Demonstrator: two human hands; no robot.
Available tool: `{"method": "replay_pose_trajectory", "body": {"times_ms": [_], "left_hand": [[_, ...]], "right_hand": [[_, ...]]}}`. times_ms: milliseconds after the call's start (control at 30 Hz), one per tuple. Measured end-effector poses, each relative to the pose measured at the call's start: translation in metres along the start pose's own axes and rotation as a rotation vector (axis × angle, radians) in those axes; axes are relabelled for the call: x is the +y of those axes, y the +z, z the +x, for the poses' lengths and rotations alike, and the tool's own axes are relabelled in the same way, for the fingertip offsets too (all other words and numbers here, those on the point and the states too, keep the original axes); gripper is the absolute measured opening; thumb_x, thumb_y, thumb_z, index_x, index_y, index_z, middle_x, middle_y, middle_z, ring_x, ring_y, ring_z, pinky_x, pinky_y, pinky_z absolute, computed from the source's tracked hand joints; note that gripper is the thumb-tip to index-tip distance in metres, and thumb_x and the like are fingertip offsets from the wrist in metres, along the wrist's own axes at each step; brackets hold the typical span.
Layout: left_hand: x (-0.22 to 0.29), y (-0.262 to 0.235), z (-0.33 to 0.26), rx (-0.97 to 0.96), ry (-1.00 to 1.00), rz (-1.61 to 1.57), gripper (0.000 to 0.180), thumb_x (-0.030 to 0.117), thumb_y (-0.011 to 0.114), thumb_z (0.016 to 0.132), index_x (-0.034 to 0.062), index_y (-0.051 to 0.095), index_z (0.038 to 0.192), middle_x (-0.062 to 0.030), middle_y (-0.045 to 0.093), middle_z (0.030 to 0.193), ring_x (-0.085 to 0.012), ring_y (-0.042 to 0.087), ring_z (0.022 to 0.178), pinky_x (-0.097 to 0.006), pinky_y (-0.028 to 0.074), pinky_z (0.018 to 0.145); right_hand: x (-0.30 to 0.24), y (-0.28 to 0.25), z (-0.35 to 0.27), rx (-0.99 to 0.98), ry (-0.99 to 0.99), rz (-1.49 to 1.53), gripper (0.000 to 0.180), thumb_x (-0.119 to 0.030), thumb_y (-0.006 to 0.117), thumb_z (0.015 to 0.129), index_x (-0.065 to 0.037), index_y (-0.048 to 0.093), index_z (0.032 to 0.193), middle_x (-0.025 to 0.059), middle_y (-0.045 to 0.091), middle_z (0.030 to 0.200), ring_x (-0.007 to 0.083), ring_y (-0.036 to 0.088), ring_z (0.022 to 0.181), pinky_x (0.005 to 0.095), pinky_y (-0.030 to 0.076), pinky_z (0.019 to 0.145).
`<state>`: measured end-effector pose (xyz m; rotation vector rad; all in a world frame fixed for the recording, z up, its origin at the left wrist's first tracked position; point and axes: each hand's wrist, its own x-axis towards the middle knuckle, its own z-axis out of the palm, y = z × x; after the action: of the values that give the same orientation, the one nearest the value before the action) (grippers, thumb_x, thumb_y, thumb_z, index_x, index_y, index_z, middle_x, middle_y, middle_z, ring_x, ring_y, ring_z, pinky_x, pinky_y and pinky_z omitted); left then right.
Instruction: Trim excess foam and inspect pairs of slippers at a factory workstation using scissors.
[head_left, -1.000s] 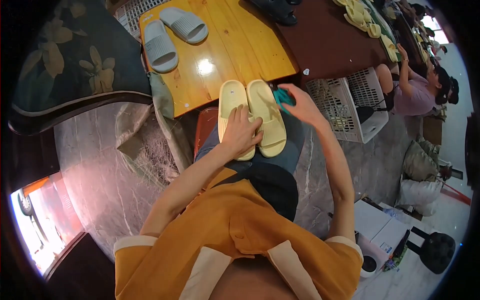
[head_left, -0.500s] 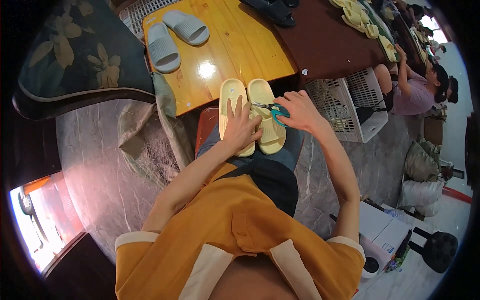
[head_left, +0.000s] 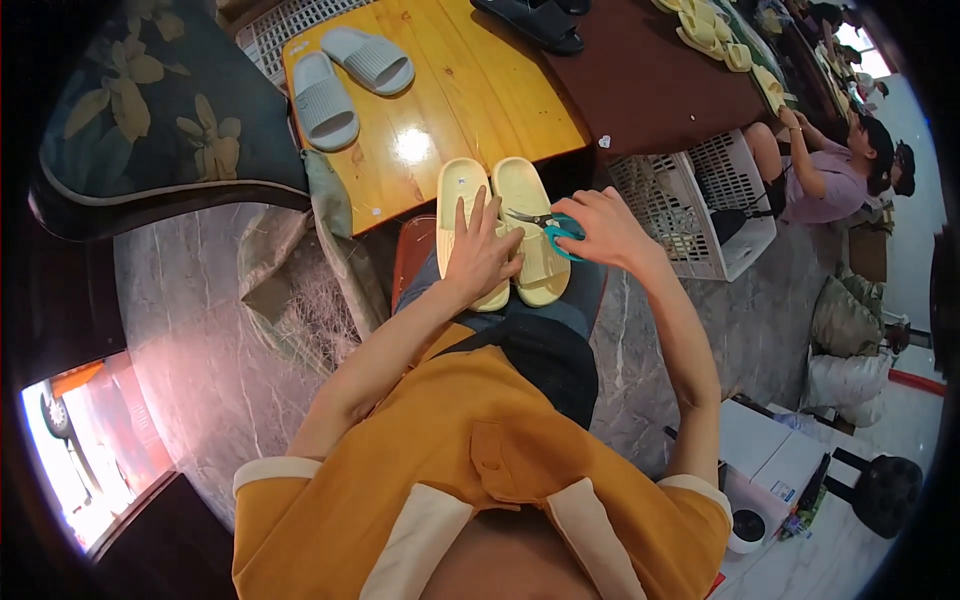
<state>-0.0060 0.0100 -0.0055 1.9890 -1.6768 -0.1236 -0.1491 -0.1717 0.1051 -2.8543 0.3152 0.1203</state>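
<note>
A pair of pale yellow slippers lies on my lap, toes toward me: the left slipper (head_left: 460,190) and the right slipper (head_left: 541,289). Across the left one's strap rests my left hand (head_left: 482,255), its fingers spread and its thumb side reaching toward the right slipper. My right hand (head_left: 604,229) is closed around the teal handles of small scissors (head_left: 563,236). Their dark blades (head_left: 530,216) point left over the right slipper, near its strap, with the tips slightly apart. Whether the blades touch the slipper I cannot tell.
A glossy yellow wooden table (head_left: 470,110) ahead bears grey slippers (head_left: 328,105). To its right are black slippers (head_left: 540,25) and a brown-covered table (head_left: 650,95). A white plastic crate (head_left: 690,215) stands below. An open sack (head_left: 290,290) sits left. A co-worker (head_left: 825,175) handles yellow slippers at the right.
My right hand has shifted slightly, and the scissor blades show farther apart and lower over the right slipper. My left hand stays put. The co-worker's arms have moved.
</note>
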Motion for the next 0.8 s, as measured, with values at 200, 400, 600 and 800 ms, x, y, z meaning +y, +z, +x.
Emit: {"method": "replay_pose_trajectory", "body": {"times_ms": [200,400,600,800], "left_hand": [[-0.001,0.000,0.000,0.024,0.002,0.002,0.034,0.038,0.069,0.079,0.0202,0.070,0.108,-0.0222,0.037,0.146,-0.0451,0.019,0.145,-0.070,0.013,0.112],[-0.005,0.001,-0.002,0.027,-0.002,0.016,0.033,0.038,0.069,0.079,0.0203,0.069,0.108,-0.0183,0.041,0.144,-0.0431,0.026,0.143,-0.071,0.018,0.110],[-0.004,0.004,-0.002,0.028,0.046,-0.017,0.037,0.040,0.067,0.082,0.0172,0.064,0.112,-0.0154,0.054,0.123,-0.0349,0.045,0.127,-0.056,0.030,0.109],[-0.006,0.009,-0.002,0.053,0.056,-0.016,0.037,0.036,0.069,0.079,0.0155,0.064,0.110,-0.0136,0.054,0.120,-0.0333,0.047,0.126,-0.051,0.036,0.106]], "right_hand": [[0.004,0.004,0.005,-0.047,-0.040,-0.021,0.036,-0.031,0.072,0.081,-0.012,0.066,0.112,0.0083,0.065,0.092,0.0257,0.063,0.093,0.0390,0.042,0.082],[0.037,0.022,0.026,0.186,0.187,0.197,0.041,-0.031,0.071,0.083,-0.010,0.067,0.118,0.0121,0.068,0.102,0.0337,0.065,0.094,0.0453,0.051,0.082],[0.106,0.114,0.126,0.309,0.482,0.339,0.055,-0.043,0.070,0.083,-0.009,0.065,0.125,0.0240,0.067,0.111,0.0381,0.065,0.106,0.0462,0.051,0.089],[0.079,0.141,0.175,0.616,0.204,0.510,0.034,-0.026,0.069,0.085,-0.002,0.068,0.109,0.0206,0.069,0.093,0.0331,0.067,0.088,0.0395,0.052,0.078]]}}
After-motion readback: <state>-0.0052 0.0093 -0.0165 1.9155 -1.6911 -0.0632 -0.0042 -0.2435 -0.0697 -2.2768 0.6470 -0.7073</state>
